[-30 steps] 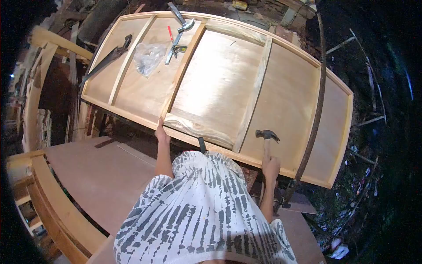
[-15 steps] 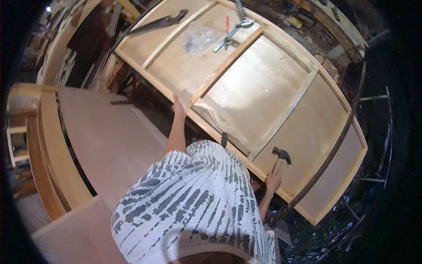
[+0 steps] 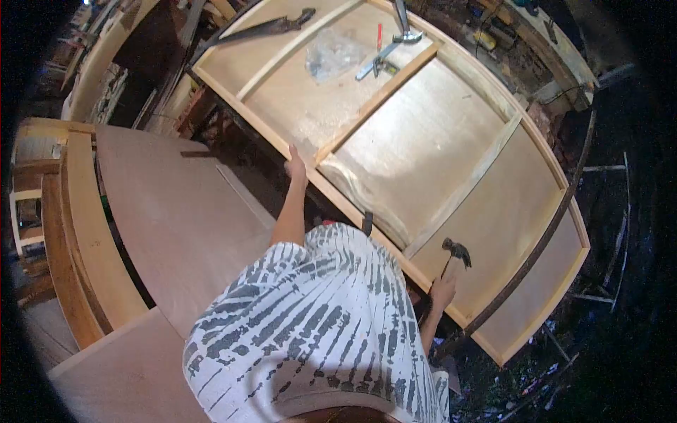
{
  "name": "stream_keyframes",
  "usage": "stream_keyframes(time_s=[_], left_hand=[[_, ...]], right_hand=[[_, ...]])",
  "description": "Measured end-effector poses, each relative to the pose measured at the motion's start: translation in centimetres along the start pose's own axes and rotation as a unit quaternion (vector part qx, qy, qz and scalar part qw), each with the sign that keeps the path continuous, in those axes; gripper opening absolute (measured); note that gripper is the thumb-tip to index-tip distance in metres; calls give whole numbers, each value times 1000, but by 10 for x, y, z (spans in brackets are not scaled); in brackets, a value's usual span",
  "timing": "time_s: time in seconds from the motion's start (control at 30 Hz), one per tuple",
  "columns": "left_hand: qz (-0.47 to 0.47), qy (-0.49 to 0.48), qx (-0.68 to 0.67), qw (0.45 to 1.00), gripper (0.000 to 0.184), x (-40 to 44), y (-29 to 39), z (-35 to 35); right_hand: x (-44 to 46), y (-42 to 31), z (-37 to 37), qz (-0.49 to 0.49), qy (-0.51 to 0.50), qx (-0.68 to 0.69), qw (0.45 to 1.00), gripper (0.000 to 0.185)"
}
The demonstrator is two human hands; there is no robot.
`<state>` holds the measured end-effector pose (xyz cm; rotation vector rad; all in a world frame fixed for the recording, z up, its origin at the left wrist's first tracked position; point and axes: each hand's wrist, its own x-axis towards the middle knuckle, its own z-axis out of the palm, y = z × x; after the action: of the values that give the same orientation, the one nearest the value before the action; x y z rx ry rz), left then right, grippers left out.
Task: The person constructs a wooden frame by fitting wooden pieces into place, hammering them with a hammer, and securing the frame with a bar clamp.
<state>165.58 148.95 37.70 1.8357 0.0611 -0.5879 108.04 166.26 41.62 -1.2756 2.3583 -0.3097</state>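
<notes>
A large wooden-framed plywood panel (image 3: 486,233) lies across in front of me, with cross battens dividing it into sections. My left hand (image 3: 297,168) is closed on its near rim, close to the end of a batten; its fingers are partly hidden at the edge. At the panel's near right side, my right hand (image 3: 443,290) grips the pale handle of a claw hammer (image 3: 457,251), whose dark head points upward over the panel. A second hammer (image 3: 405,32), a red pencil (image 3: 379,34), a metal square (image 3: 376,62) and a clear plastic bag (image 3: 330,56) rest toward the panel's far side.
A handsaw (image 3: 264,29) lies across the panel's far left corner. A dark curved strip (image 3: 539,247) crosses the panel's right part. To my left stand a plywood sheet (image 3: 169,204) and a curved wooden frame (image 3: 106,240). Scrap wood and debris surround the panel.
The whole view has shifted slightly, with the panel appearing a little farther right. My left hand stays at the same spot on the rim; my right hand still holds the hammer.
</notes>
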Motion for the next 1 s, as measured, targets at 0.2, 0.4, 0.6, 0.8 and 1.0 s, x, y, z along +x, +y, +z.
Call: stream_keyframes(time_s=[0.2,0.4,0.6,0.8,1.0], left_hand=[[13,29,98,995,97,-25,17,1],[-9,60,114,992,96,-11,24,-4],[78,-139,169,973,82,86,55,-62],[215,-288,498,789,54,91,128,-97],[333,-186,315,869,22,37,193,-52]], right_hand=[[11,7,-6,34,-42,-10,998,50],[23,-47,-27,33,-46,-18,998,44],[12,-134,16,15,-58,-49,997,49],[-11,-109,39,43,14,-99,994,58],[-25,-126,3,53,73,129,988,56]])
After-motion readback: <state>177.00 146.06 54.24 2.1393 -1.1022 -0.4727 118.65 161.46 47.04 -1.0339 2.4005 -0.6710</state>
